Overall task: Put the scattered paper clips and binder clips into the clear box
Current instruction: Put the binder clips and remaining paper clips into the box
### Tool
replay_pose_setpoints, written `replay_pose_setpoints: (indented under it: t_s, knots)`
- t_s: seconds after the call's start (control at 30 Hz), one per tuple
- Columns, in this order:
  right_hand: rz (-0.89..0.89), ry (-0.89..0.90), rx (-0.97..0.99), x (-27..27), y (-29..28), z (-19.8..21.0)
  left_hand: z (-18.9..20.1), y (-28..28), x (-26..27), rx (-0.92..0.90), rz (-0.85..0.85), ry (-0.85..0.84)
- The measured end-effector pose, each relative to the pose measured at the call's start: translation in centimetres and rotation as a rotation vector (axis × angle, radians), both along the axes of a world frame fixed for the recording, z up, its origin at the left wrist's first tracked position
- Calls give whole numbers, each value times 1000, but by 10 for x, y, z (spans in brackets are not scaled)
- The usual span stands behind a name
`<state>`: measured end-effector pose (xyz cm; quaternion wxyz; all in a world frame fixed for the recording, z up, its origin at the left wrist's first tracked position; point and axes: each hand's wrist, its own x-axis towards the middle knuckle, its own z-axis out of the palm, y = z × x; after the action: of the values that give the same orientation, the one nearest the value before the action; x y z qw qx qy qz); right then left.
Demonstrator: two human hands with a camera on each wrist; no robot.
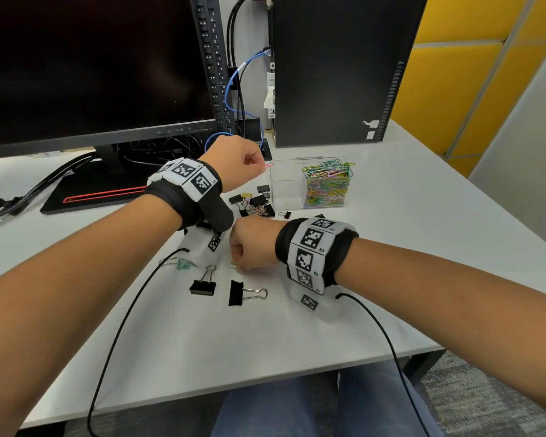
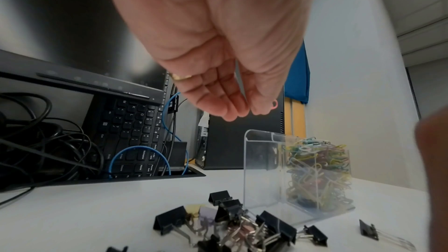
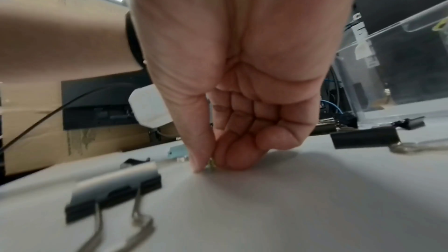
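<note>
My left hand (image 1: 240, 162) is raised just left of the clear box (image 1: 289, 184) and pinches a red paper clip (image 1: 268, 165), whose pink loop (image 2: 274, 104) sticks out past the fingertips. The box's right compartment is packed with colourful paper clips (image 1: 328, 184); its left compartment looks bare. My right hand (image 1: 249, 247) is down on the white table, thumb and forefinger pinching a small greenish paper clip (image 3: 211, 165). A heap of black binder clips (image 1: 252, 203) lies left of the box. Two large binder clips (image 1: 203, 283) (image 1: 245, 293) lie near my right hand.
A monitor (image 1: 92, 74) on its stand and a black computer tower (image 1: 334, 67) stand at the back, with tangled cables (image 1: 158, 149) and an upright keyboard (image 2: 135, 127) between. A green binder clip (image 1: 183, 264) and a tiny black one (image 1: 285, 214) lie loose. The table's front edge (image 1: 234, 383) is near.
</note>
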<state>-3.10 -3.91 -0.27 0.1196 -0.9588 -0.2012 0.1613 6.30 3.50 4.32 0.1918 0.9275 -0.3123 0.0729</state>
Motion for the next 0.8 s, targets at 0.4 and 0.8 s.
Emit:
replay_pose_setpoints:
  t_s: [0.4,0.8]
  knots:
    - [-101,-8,-132,5,-42,21,-7,-40,4,9,-79,-16]
    - [-519,-369,-72,32,-152,80,-13,-76,3,-42,-78,-2]
